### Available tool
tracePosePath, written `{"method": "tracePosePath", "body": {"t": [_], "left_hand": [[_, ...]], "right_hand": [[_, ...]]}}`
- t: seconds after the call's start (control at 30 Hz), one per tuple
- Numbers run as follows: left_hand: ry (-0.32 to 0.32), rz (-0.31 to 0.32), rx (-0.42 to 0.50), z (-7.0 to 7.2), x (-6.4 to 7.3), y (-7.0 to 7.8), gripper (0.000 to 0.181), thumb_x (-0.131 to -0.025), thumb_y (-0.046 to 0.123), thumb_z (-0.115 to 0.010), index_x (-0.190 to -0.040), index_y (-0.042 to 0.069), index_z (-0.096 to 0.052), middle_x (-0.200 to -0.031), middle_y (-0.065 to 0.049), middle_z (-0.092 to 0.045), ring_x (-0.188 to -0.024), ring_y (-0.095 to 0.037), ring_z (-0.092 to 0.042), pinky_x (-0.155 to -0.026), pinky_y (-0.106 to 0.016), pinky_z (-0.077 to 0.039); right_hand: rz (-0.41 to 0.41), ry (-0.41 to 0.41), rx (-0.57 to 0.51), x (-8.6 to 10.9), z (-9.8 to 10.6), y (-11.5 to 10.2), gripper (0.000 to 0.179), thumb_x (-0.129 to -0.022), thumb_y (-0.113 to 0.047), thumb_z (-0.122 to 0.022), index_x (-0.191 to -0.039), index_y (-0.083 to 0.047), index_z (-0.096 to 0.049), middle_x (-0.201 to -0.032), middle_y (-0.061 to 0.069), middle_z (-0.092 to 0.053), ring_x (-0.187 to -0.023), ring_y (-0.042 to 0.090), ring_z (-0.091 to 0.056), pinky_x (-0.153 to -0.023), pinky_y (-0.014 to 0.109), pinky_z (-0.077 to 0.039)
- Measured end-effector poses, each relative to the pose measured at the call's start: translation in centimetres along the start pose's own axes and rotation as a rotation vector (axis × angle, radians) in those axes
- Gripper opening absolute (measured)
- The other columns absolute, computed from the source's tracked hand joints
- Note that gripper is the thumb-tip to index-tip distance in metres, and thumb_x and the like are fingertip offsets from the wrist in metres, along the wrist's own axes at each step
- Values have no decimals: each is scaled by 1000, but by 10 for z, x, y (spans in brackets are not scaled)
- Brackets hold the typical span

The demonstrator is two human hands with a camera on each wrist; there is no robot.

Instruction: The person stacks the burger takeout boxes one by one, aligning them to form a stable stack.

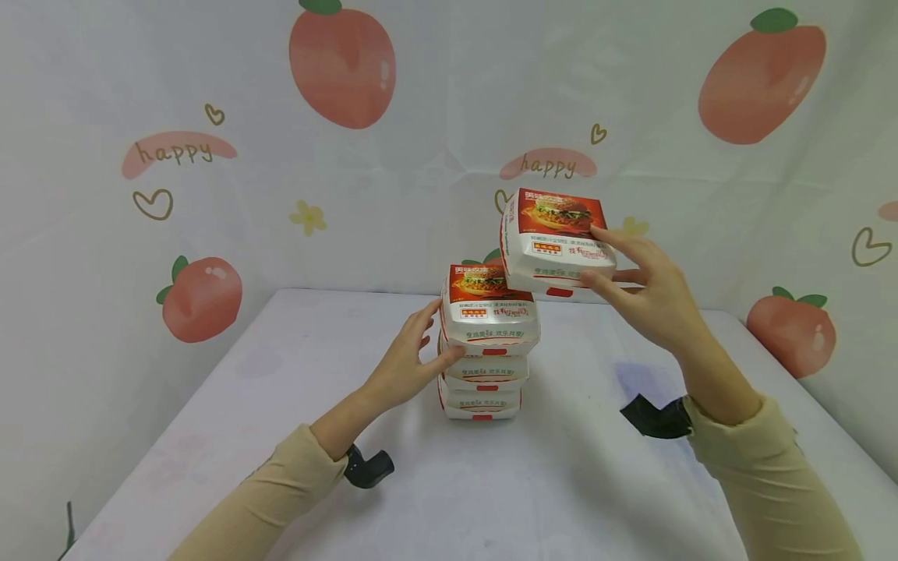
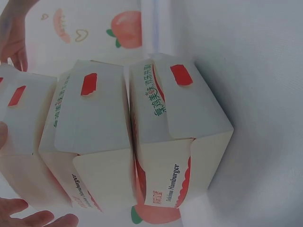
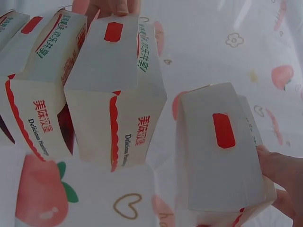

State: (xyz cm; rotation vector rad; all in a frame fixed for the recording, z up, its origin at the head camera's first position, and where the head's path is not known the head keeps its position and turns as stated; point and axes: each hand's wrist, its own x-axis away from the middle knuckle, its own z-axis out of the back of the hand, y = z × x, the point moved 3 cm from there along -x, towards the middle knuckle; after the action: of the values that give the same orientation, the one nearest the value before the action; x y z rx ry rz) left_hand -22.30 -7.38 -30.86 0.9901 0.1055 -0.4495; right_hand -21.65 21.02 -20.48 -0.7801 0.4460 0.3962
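Three white paper hamburger boxes form a stack; its upper box (image 1: 491, 315) has a red burger picture on the lid and sits over a middle box (image 1: 484, 372) and a bottom box (image 1: 480, 403). My left hand (image 1: 400, 366) rests on the upper box, thumb at the front face and fingers along the left side. Tilted in the air, just above and right of the stack, is another hamburger box (image 1: 557, 241). My right hand (image 1: 645, 288) grips it by its right side, fingers on the lid and thumb at the lower front. In the right wrist view a gap separates this held box (image 3: 222, 146) from the stack.
The stack stands on a white-covered table (image 1: 337, 343). Close behind rises a pale cloth backdrop (image 1: 421, 218) printed with red fruit, hearts and "happy". Black straps (image 1: 369, 467) hang at both wrists below the beige sleeves.
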Motion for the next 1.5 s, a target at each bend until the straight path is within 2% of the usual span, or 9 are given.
{"method": "tracePosePath", "body": {"t": [0.13, 0.33, 0.6, 0.8, 1.0, 1.13, 1.5], "left_hand": [[1, -4, -5, 0, 0, 0, 76, -89, 33, -62, -149, 14, -20, -151, -10, -28, -138, -33, -31, -111, -47, -35], [2, -12, -9, 0, -1, -1, 76, -89, 33, -62, -149, 14, -20, -150, -10, -28, -138, -33, -31, -111, -48, -36], [0, -16, 7, 0, 0, -1, 76, -89, 33, -63, -149, 15, -19, -151, -8, -28, -138, -33, -30, -111, -49, -35], [3, -16, 12, 0, 0, -2, 76, -89, 32, -63, -149, 16, -19, -150, -8, -28, -138, -33, -30, -111, -49, -35], [1, -12, 8, 0, 0, -2, 76, -89, 31, -63, -149, 15, -19, -150, -9, -28, -138, -33, -30, -111, -48, -35], [1, -14, 7, 0, 0, -1, 75, -89, 31, -63, -149, 15, -19, -150, -9, -29, -138, -33, -30, -111, -48, -35], [-6, -4, 10, 0, 0, -1, 77, -89, 33, -62, -149, 15, -18, -151, -9, -27, -139, -33, -29, -111, -48, -35]], "right_hand": [[27, -1, -1, -2, -4, -3, 59, -87, -22, -66, -141, -22, -42, -141, 12, -42, -113, 31, -51, -72, -2, -42], [37, -20, -9, -4, -11, -7, 59, -87, -23, -67, -140, -23, -43, -137, 11, -45, -104, 33, -59, -73, 2, -46], [56, -41, -31, -6, -19, -13, 57, -86, -21, -67, -139, -21, -45, -135, 12, -46, -95, 35, -65, -74, 16, -56], [61, -63, -56, -7, -24, -16, 58, -86, -21, -68, -139, -20, -45, -137, 13, -44, -93, 36, -66, -74, 17, -56], [59, -80, -57, -8, -28, -17, 58, -86, -22, -67, -140, -20, -44, -138, 13, -43, -94, 37, -66, -79, 39, -57], [46, -100, -64, -9, -30, -18, 58, -87, -23, -66, -140, -22, -43, -139, 12, -43, -95, 37, -65, -81, 45, -56], [25, -134, -62, -10, -36, -25, 57, -88, -28, -65, -140, -25, -43, -139, 12, -41, -99, 36, -64, -83, 47, -56]]}}
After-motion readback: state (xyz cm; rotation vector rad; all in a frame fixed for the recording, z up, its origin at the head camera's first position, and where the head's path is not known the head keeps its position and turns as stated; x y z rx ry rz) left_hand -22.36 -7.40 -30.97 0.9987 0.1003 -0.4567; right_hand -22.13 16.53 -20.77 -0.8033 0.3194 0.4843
